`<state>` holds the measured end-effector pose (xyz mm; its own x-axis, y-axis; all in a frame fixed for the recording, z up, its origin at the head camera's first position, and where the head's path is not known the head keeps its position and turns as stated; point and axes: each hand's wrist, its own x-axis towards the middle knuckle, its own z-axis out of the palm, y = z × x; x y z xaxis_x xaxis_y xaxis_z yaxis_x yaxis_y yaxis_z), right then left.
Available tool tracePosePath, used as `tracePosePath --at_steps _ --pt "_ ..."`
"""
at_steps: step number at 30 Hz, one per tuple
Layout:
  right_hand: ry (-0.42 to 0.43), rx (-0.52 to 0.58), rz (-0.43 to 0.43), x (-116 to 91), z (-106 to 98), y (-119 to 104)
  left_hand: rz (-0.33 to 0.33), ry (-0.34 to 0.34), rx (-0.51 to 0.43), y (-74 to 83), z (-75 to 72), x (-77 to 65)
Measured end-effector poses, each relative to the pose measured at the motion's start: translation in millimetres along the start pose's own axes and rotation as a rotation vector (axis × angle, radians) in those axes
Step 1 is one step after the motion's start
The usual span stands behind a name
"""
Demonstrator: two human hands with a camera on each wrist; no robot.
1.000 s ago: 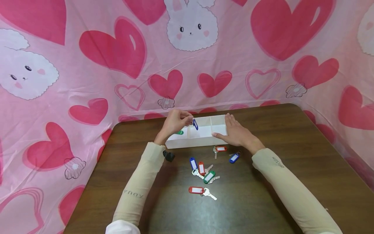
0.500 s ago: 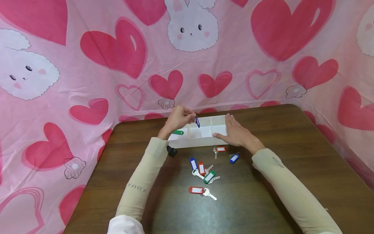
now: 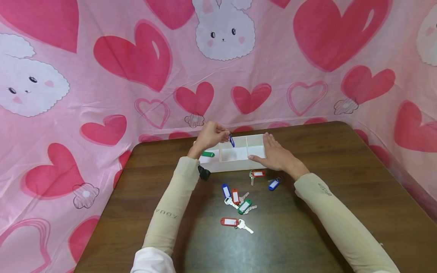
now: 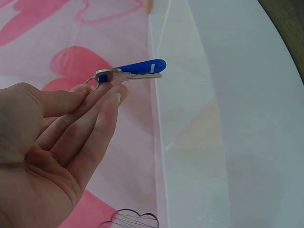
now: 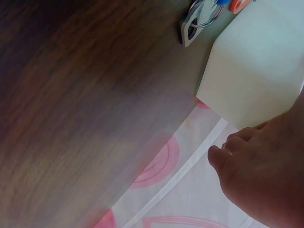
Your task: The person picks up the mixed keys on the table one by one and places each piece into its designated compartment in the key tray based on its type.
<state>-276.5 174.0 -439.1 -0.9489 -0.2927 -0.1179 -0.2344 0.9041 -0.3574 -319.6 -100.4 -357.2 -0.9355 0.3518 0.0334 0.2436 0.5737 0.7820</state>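
My left hand (image 3: 209, 135) is raised over the white box (image 3: 235, 165), pinching a metal key ring between thumb and fingertips. From that ring a blue key tag (image 4: 142, 67) and a silver key (image 4: 137, 76) stick out, as the left wrist view shows. In the head view the blue tag hangs over the middle compartment. A green key tag (image 3: 208, 154) lies in the left compartment. My right hand (image 3: 278, 155) rests against the box's right end, fingers extended, thumb at the front wall; the right wrist view shows it at the box's corner too.
On the wooden table (image 3: 164, 178), in front of the box, lie several tagged keys: a red tag (image 3: 258, 173), a blue tag (image 3: 274, 184), a mixed cluster with a green tag (image 3: 244, 206), and another red tag (image 3: 229, 222) nearest me. A pink heart-print cloth (image 3: 222, 72) hangs behind.
My left hand has moved slightly right and up with the tagged key, from the divider to over the middle compartment, exposing more of the green tag. The right hand stays put.
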Motion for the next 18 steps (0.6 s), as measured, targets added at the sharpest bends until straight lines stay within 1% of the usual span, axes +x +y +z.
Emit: tracePosePath --at_steps 9,13,18 --pt "-0.007 0.007 0.005 0.0 -0.6 0.4 -0.033 0.002 -0.051 -10.7 3.4 11.1" --pt "-0.012 0.011 0.004 -0.1 -0.3 0.7 -0.043 -0.005 -0.063 -11.7 5.1 13.6" --pt "-0.016 0.008 0.007 -0.9 -0.7 1.2 -0.063 -0.008 -0.055 -10.0 7.0 16.4"
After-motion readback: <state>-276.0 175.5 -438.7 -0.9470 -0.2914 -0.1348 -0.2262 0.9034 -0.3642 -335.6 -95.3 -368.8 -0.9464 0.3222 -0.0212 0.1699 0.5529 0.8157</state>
